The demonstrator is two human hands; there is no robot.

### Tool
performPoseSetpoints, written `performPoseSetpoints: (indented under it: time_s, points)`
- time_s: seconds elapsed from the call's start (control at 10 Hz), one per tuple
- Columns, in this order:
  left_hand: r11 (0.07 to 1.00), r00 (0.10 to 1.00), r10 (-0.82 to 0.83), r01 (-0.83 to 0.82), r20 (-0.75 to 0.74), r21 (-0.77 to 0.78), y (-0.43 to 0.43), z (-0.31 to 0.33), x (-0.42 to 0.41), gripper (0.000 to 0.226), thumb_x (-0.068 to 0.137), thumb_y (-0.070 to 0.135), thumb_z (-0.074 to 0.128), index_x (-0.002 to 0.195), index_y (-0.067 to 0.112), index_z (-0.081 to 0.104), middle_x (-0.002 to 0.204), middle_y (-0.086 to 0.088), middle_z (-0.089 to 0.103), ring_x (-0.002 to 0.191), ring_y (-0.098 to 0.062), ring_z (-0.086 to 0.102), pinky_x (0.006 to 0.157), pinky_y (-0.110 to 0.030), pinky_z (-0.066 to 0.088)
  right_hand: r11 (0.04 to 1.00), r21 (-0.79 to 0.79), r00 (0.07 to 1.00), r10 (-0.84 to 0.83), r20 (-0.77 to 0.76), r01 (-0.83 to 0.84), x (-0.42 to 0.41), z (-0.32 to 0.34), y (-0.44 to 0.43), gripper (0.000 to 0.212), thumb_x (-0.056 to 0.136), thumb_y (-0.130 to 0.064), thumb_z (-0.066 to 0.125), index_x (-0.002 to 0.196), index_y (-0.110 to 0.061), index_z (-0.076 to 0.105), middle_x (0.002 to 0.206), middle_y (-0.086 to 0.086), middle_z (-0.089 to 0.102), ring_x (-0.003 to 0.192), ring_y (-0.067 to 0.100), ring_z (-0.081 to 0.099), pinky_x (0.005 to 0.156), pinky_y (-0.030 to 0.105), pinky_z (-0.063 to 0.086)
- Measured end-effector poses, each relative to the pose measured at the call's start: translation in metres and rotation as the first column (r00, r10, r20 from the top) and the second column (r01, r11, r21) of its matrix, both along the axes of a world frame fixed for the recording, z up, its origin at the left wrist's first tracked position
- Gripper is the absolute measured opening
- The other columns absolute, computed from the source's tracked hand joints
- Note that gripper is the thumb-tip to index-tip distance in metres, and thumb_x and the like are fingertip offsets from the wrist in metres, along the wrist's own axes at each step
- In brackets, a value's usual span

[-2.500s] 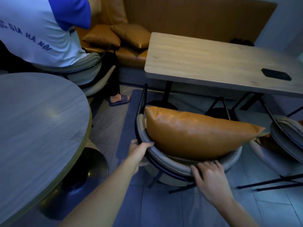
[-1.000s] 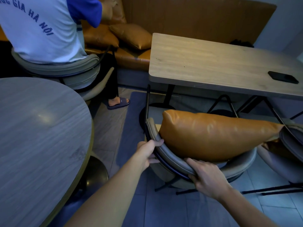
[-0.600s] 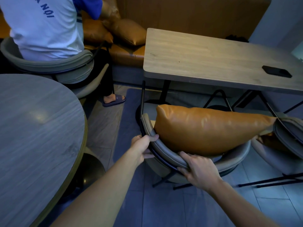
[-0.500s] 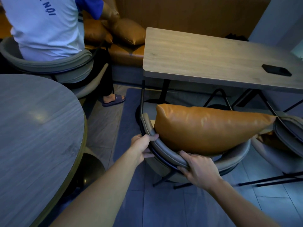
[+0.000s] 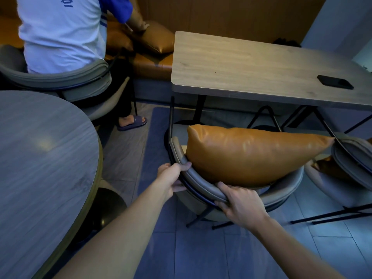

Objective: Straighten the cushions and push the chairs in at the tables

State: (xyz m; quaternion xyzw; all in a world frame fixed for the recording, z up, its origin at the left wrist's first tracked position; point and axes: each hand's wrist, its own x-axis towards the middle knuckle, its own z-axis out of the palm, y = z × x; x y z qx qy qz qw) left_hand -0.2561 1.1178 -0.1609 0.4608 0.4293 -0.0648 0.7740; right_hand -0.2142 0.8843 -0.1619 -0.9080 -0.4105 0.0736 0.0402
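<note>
The gray chair [image 5: 203,190] sits at the near edge of the wooden tabletop [image 5: 251,65], its seat partly under it. An orange cushion [image 5: 247,156] stands on the seat, leaning on the curved back. The left hand [image 5: 171,176] wraps its fingers [image 5: 186,165] tight round the back at 9 o'clock. The right hand [image 5: 239,204] grips the back rim at 6 o'clock. A black phone [image 5: 335,82] lies on the tabletop at 2 o'clock. Another person [image 5: 60,31] sits at 11 o'clock.
</note>
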Motion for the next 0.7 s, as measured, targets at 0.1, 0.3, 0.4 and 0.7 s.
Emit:
performPoseSetpoints:
  time_s: [0.1, 0.3, 0.4, 0.7]
  points:
    - [0.999, 1.0, -0.021, 0.022, -0.005, 0.031, -0.002, 0.005, -0.003, 0.052, 0.081, 0.021, 0.085, 0.124, 0.005, 0.061, 0.103, -0.015, 0.075, 0.093, -0.031, 0.073, 0.085, -0.052, 0.061, 1.0, -0.009, 1.0, -0.007, -0.005, 0.007, 0.0, 0.0, 0.0, 0.039, 0.097, -0.049, 0.056, 0.129, -0.028, 0.05, 0.107, -0.004, 0.071, 0.097, 0.026, 0.07, 0.069, 0.041, 0.052]
    - [0.969, 0.997, -0.069, 0.076, -0.041, 0.234, -0.01, 0.01, -0.008, 0.085, 0.089, 0.041, 0.076, 0.156, 0.013, 0.032, 0.141, -0.013, 0.057, 0.121, -0.033, 0.059, 0.097, -0.053, 0.054, 0.999, -0.051, 1.0, -0.011, -0.011, 0.011, -0.001, 0.001, 0.001, 0.041, 0.099, -0.052, 0.053, 0.132, -0.029, 0.046, 0.113, -0.003, 0.07, 0.102, 0.026, 0.069, 0.075, 0.04, 0.053]
    - [0.876, 0.984, -0.144, 0.178, -0.11, 0.448, -0.015, 0.007, -0.011, 0.086, 0.092, 0.056, 0.064, 0.158, 0.012, 0.031, 0.157, -0.01, 0.046, 0.138, -0.033, 0.049, 0.11, -0.046, 0.045, 0.996, -0.086, 0.998, -0.014, -0.065, 0.008, 0.0, 0.005, 0.002, 0.049, 0.099, -0.06, 0.049, 0.134, -0.027, 0.045, 0.115, -0.002, 0.069, 0.105, 0.027, 0.068, 0.08, 0.041, 0.053]
    - [0.002, 0.675, -0.474, 0.643, -0.565, 0.766, -0.008, 0.063, -0.035, 0.036, 0.098, 0.028, 0.046, 0.129, 0.021, 0.063, 0.127, -0.004, 0.066, 0.113, -0.028, 0.063, 0.086, -0.038, 0.051, 0.973, -0.19, 0.945, -0.184, -0.272, 0.135, 0.009, 0.063, 0.011, 0.065, 0.102, -0.069, 0.03, 0.135, -0.02, 0.057, 0.129, 0.005, 0.068, 0.119, 0.031, 0.061, 0.091, 0.042, 0.042]
